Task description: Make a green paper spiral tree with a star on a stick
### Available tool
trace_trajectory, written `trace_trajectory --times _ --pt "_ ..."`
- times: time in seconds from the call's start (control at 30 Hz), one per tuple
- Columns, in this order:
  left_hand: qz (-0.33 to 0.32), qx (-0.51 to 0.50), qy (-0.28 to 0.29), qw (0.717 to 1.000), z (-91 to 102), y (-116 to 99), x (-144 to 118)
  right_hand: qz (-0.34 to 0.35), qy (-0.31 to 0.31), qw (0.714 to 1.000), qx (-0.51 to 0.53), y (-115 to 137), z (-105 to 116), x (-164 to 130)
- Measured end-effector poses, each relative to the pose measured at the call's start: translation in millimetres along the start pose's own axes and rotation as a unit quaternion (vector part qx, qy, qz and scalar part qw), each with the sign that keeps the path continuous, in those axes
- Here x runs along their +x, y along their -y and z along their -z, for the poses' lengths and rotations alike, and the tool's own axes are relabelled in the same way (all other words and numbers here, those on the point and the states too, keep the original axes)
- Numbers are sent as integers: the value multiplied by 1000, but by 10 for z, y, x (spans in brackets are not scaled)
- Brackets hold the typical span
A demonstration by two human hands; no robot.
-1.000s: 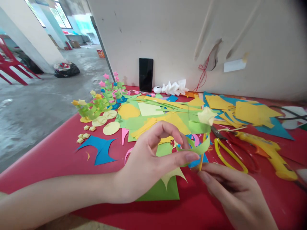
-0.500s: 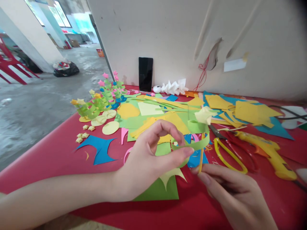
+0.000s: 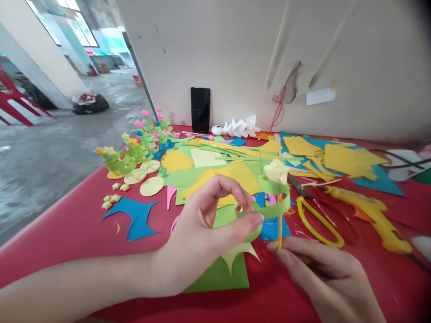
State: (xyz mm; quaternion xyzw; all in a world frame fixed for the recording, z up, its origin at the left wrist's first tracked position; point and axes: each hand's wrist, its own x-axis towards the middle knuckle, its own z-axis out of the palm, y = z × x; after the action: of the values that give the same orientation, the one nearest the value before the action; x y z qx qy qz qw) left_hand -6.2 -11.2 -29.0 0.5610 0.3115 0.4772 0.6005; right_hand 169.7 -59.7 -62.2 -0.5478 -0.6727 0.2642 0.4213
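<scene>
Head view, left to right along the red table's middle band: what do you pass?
Blue paper cutout → left hand → green paper strip on the stick held by the right hand → yellow-handled scissors → yellow glue gun.

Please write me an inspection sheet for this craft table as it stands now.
Surface: red table, largely covered.
Job's things: green paper strip coiled around a thin stick topped by a pale paper star.
Clutter: paper offcuts, yellow scissors, glue gun, finished paper trees.
Grippers: left hand pinches the strip; right hand holds the stick.
Cables: dark cable at right.
Surroundings: pale wall, phone leaning on it.
</scene>
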Motion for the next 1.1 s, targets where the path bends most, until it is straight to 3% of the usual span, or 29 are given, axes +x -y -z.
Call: trace_trajectory --times 0.33,0.57,0.8,1.1 --pt "-23 65 -24 997 0 54 -22 66 -28 996 -58 -37 -18 -36" --pt "22 81 -66 994 -27 -6 -33 138 -48 981 -130 -12 -35 -44" --pt "-60 80 20 995 12 13 27 178 -25 972 -154 -5 -25 -56" --pt "-36 59 31 997 -14 -31 21 170 -25 978 -120 -24 -34 -82"
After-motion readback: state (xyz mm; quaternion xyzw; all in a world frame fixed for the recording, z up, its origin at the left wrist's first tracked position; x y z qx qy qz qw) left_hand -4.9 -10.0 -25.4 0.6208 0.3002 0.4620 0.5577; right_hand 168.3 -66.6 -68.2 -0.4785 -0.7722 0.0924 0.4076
